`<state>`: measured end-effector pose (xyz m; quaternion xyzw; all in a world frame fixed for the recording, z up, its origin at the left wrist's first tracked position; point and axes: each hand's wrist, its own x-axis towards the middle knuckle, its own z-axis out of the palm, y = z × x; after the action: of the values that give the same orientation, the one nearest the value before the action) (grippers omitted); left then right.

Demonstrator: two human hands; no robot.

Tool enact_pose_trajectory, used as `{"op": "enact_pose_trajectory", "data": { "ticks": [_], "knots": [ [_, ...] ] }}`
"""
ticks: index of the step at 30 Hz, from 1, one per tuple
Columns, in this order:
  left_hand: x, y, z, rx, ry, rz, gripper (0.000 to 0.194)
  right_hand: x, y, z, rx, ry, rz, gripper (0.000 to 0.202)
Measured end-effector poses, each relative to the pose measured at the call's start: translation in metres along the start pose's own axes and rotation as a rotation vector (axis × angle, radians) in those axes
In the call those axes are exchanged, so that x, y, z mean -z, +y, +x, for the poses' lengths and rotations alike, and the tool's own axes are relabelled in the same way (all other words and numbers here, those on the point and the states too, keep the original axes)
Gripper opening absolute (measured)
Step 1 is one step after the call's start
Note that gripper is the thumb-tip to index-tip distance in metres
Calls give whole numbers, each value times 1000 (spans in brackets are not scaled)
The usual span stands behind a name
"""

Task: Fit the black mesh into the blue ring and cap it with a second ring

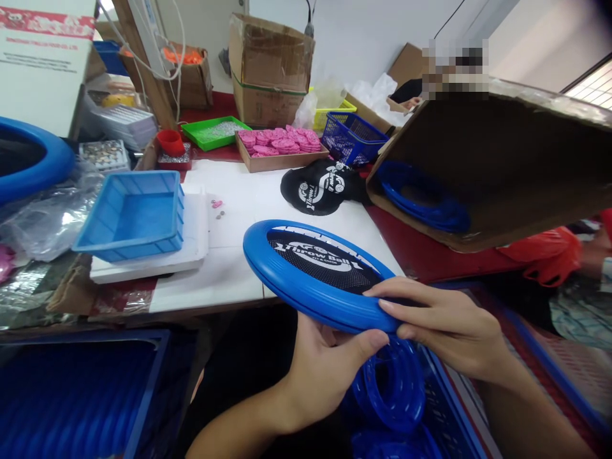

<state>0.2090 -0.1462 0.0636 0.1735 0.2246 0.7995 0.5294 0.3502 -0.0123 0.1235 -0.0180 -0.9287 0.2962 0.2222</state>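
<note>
A round blue ring with a black mesh centre, the throw-ball disc [315,299], is held tilted above the near edge of the table. White "Throw Ball" print shows on its mesh. My left hand [325,363] grips the disc's near rim from below, thumb along the edge and fingers hidden underneath. With fingers on top of the rim and thumb at its edge, my right hand [444,325] holds the disc's right end. Behind it, black printed mesh pieces [315,188] lie on the white table sheet [229,229].
A light-blue tray [129,217] stands on a white foam slab at left. Pink pieces [282,141] fill a shallow box at the back. A cardboard box [502,146] with blue rings lies at right. Blue rings [394,389] sit in a crate below; another crate [76,395] is lower left.
</note>
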Motion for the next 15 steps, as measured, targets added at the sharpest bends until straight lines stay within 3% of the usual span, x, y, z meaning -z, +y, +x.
{"op": "enact_pose_trajectory", "data": {
  "ticks": [5, 9, 15],
  "knots": [
    [2, 2, 1, 31, 32, 70, 69, -1, -1, -4, 20, -8, -112, 49],
    [14, 0, 1, 140, 134, 122, 73, -9, -4, -12, 40, 32, -222, 49],
    [37, -16, 18, 419, 334, 75, 66, -47, 17, -43, 65, 93, -506, 31]
  ]
}}
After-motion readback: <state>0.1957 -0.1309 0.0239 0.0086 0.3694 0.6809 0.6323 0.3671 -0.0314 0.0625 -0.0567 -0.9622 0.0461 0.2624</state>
